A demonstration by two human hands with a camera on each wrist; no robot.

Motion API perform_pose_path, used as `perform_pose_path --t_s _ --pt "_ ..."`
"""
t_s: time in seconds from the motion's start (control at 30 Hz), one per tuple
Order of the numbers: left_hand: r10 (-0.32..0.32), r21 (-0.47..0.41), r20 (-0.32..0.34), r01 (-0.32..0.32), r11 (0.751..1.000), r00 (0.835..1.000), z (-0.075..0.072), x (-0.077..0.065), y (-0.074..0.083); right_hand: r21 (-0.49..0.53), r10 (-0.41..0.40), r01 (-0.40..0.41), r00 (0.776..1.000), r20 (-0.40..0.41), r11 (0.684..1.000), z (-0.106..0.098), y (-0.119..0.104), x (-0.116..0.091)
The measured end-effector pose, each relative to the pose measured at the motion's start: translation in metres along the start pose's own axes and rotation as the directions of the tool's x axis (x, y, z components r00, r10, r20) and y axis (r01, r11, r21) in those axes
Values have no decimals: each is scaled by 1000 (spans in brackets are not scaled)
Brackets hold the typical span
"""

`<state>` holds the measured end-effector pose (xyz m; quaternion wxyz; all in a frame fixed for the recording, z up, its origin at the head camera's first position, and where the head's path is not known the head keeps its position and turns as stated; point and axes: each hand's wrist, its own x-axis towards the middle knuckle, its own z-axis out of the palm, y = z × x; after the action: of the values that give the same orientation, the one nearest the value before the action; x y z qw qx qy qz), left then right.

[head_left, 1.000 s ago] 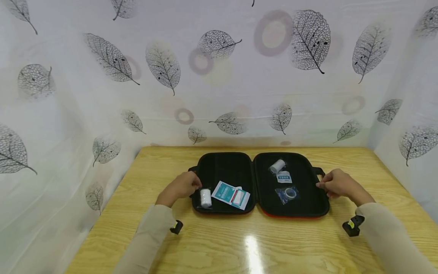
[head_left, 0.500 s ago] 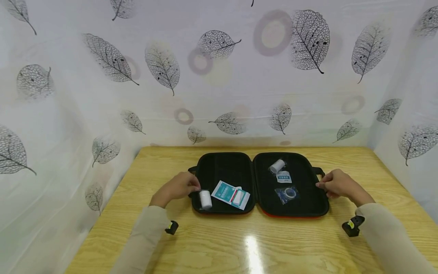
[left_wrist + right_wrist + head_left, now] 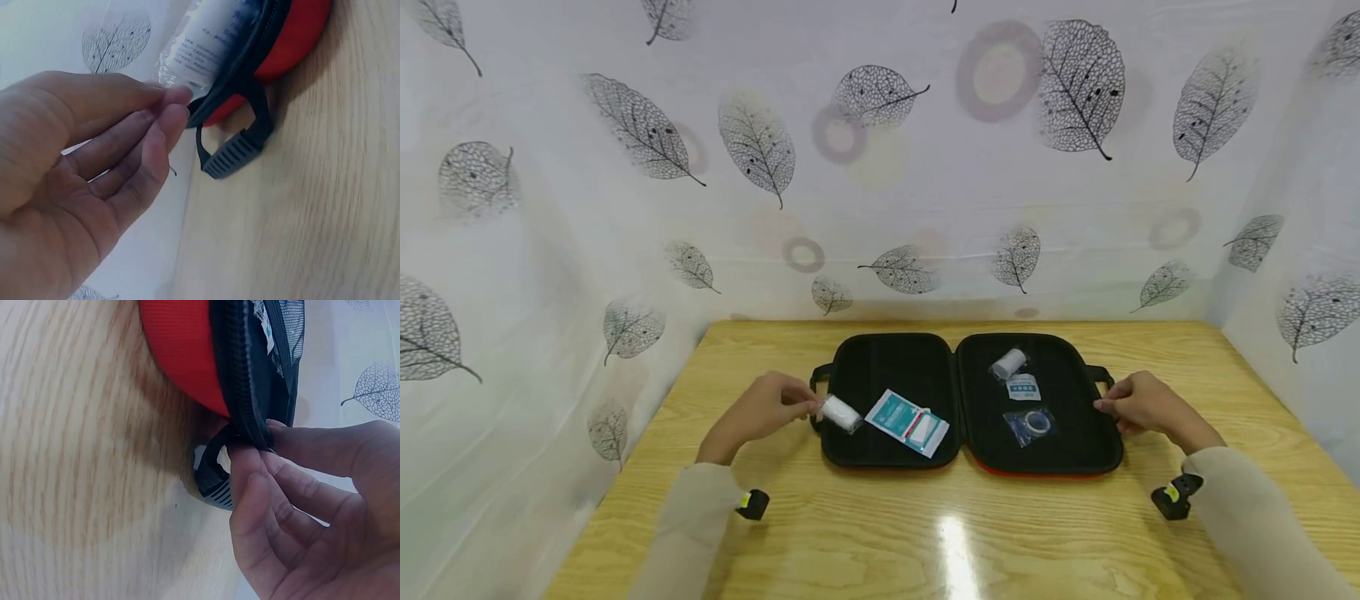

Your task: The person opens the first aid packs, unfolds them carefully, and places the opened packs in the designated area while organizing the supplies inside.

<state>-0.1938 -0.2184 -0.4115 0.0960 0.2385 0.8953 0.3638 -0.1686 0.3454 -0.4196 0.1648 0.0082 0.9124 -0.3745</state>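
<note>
A zip case [image 3: 906, 362], black inside and red outside, lies unfolded flat on the table. At its left rim my left hand [image 3: 767, 408] pinches the clear wrapper end of a white bandage roll [image 3: 842, 413]. That roll slants over the left half; printing shows on its wrapper [image 3: 203, 50] in the left wrist view. My right hand [image 3: 1146, 404] pinches the rim of the right half between thumb and fingers, right beside the handle [image 3: 215, 490]. Teal-and-white packets [image 3: 895, 415] lie in the left half, to the right of the roll.
In the right half are another wrapped bandage roll [image 3: 1009, 363], a small white-and-blue packet [image 3: 1023, 387] and a bagged roll of tape [image 3: 1037, 424]. The wooden table [image 3: 880, 533] runs back to a leaf-printed curtain [image 3: 880, 192].
My left hand has drawn back to the left and up a little, and the bandage roll has turned from upright to slanting. The teal packet has shifted slightly. The right hand stays put.
</note>
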Motion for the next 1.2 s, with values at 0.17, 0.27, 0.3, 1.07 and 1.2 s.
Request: perform_pose_path --t_s 0.17,0.27,0.3,1.07,1.2 --pt "-21 3 -110 21 1000 994 -2 -6 -2 19 11 -11 1000 10 1000 0 1 0" --pt "-34 -6 -197 34 999 980 -1 -4 -1 32 20 -21 1000 13 999 0 2 0" --pt "-40 -11 -230 39 999 972 0 -3 -1 37 25 -26 1000 12 999 0 2 -1" --pt "-17 86 -591 84 993 806 41 50 1 37 16 -16 1000 -1 999 2 3 -3" --pt "1 109 -585 78 991 811 45 55 2 37 12 -12 1000 7 999 3 3 -4"
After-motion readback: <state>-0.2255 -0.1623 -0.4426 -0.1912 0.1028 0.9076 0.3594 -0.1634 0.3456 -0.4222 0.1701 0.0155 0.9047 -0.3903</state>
